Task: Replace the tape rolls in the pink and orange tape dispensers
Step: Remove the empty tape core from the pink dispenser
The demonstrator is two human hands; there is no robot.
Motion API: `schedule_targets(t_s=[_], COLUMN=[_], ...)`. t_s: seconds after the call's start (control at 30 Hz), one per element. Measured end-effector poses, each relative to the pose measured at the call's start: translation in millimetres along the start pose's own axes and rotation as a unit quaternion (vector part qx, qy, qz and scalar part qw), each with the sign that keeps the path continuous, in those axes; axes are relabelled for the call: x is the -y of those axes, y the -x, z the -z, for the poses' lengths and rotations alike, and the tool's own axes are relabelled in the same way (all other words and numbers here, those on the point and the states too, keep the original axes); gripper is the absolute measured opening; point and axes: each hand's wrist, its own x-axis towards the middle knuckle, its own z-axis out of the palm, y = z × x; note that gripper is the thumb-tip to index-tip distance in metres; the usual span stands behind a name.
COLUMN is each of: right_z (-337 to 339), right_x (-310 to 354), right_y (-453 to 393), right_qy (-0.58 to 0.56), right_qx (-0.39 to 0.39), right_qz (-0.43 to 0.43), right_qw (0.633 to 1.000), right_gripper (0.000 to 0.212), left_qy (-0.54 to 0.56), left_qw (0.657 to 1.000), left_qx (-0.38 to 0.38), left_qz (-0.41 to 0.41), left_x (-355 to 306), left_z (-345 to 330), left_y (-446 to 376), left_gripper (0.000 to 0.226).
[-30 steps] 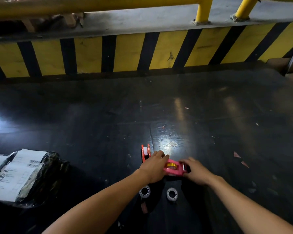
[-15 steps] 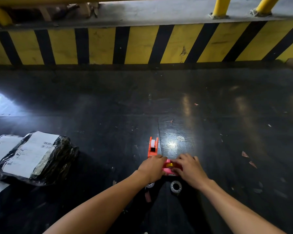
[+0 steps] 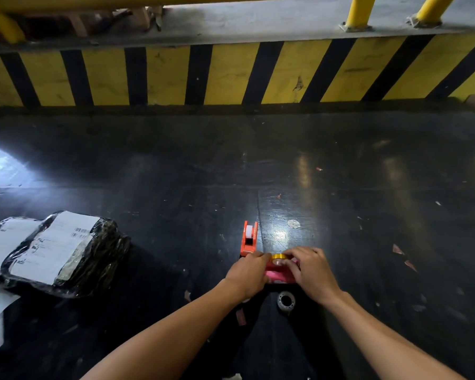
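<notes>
The pink tape dispenser (image 3: 278, 275) lies on the dark floor between my hands. A yellow tape roll (image 3: 278, 257) sits raised at its top. My left hand (image 3: 248, 273) grips the dispenser's left side. My right hand (image 3: 311, 268) covers its right side, fingertips pinching the yellow roll. The orange tape dispenser (image 3: 249, 239) stands just beyond my left hand, with a white roll in it. A loose clear tape roll (image 3: 286, 300) lies on the floor just below the pink dispenser. Another roll is mostly hidden under my left wrist.
Black plastic-wrapped parcels with white labels (image 3: 58, 250) lie on the floor at the left. A yellow-and-black striped curb (image 3: 231, 75) runs across the back, with yellow railing posts (image 3: 357, 12) above. Small paper scraps (image 3: 402, 255) dot the floor to the right.
My right hand has shifted onto the pink dispenser and the yellow roll now stands up out of it. The camera has tilted, so the parcels sit higher in view.
</notes>
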Motion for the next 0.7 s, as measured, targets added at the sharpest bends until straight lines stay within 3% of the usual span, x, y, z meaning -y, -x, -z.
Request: schedule_targets(t_s=[0.1, 0.17, 0.27, 0.33, 0.4, 0.6, 0.67, 0.7], right_z=[8, 14, 16, 15, 13, 17, 24, 28], right_x=[10, 18, 22, 24, 26, 30, 24, 17], right_y=[2, 6, 13, 17, 20, 26, 26, 27], right_qy=[-0.143, -0.286, -0.433, -0.511, -0.54, -0.591, -0.574, -0.543], right_qx=[-0.054, -0.049, -0.006, 0.028, 0.041, 0.005, -0.038, -0.061], right_qz=[-0.106, -0.188, -0.231, -0.24, -0.255, -0.306, -0.331, -0.335], right_qw=[0.983, 0.938, 0.871, 0.825, 0.801, 0.746, 0.748, 0.768], right_gripper=[0.015, 0.014, 0.012, 0.026, 0.037, 0.016, 0.006, 0.007], left_qy=[0.049, 0.122, 0.227, 0.275, 0.308, 0.353, 0.38, 0.401], left_qw=[0.998, 0.987, 0.95, 0.931, 0.918, 0.896, 0.88, 0.87], left_qx=[-0.035, -0.107, -0.215, -0.24, -0.251, -0.268, -0.283, -0.287], left_qz=[0.021, 0.018, -0.012, -0.016, -0.016, -0.018, 0.001, 0.015], left_x=[-5, -10, -20, -25, -28, -29, -27, -25], left_z=[2, 1, -3, -2, 0, 4, 6, 7], left_y=[7, 17, 30, 35, 38, 44, 47, 49], left_gripper=[0.057, 0.061, 0.043, 0.027, 0.017, 0.02, 0.022, 0.022])
